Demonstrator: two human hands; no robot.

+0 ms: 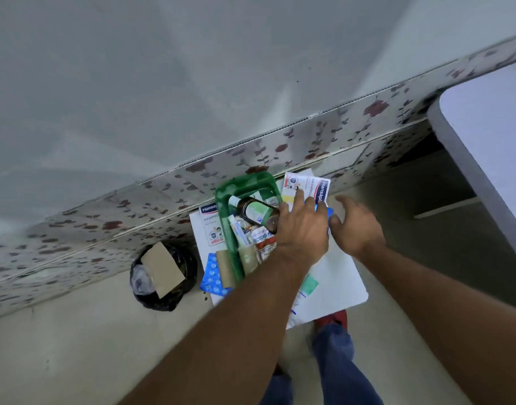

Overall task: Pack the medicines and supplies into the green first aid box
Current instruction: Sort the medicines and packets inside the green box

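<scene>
The green first aid box (221, 197) stands on a small white table (338, 282). Inside lie a brown bottle (255, 211), a white tube (237, 229) and several small packets. My left hand (303, 226) reaches over the box's right edge and holds a blue packet (328, 213), mostly hidden under its fingers. My right hand (356, 226) hovers just right of it, fingers apart, thumb near the blue packet. A Hansaplast pack (318, 185) lies beyond my fingertips; another Hansaplast pack (211, 226) lies left of the box.
A blue blister strip (213, 273) and a cardboard roll (224, 267) lie at the table's left edge. A green-white sachet (309, 283) shows under my left arm. A black bin (163, 276) stands on the floor at left, a grey tabletop (490, 135) at right, a floral wall behind.
</scene>
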